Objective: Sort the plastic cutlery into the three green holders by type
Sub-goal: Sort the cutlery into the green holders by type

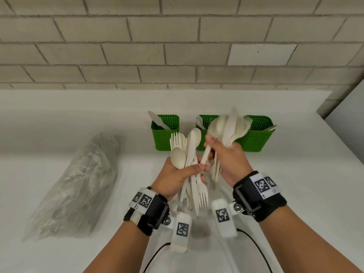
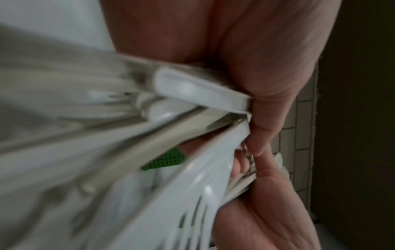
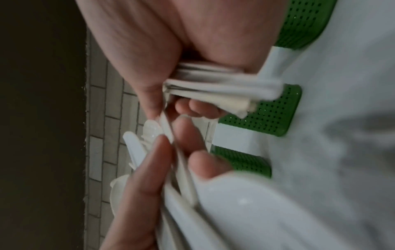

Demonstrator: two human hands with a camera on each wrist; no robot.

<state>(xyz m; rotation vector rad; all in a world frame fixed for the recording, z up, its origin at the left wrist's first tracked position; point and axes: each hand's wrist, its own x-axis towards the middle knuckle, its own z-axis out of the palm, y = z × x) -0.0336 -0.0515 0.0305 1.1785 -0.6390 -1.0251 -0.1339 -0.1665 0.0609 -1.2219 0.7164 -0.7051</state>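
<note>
Nearest, the left hand [image 1: 178, 175] grips a mixed bundle of cream plastic cutlery [image 1: 190, 154]; the right hand [image 1: 229, 157] clutches cream plastic spoons [image 1: 226, 128] — both before three green perforated holders [image 1: 165, 133] at the far wall.

The spoons [image 1: 226, 129] in the right hand [image 1: 228, 160] are motion-blurred and hide part of the middle holder [image 1: 206, 123]. At nine o'clock, the plastic bag [image 1: 78, 182] blurs its contents beyond telling.
</note>
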